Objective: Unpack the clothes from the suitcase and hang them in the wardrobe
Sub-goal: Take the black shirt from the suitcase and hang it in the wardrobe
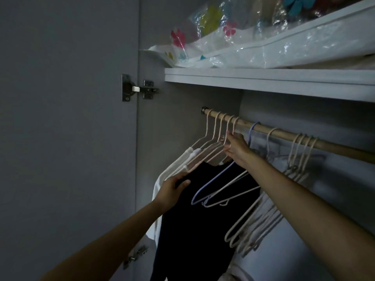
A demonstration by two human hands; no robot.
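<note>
— Our left hand grips the dark top at its shoulder; it looks soft and light.
— Our right hand pinches its hanger's neck under the rail; best held there.

The single head view looks forward and slightly up, close into the wardrobe at its rail.

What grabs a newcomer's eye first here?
The dark top hanging mid-frame, its shoulder held by the left hand while the right hand grips a hanger neck just under the rail. Next, empty hangers to the right, and flowered plastic bags on the shelf above.
</note>
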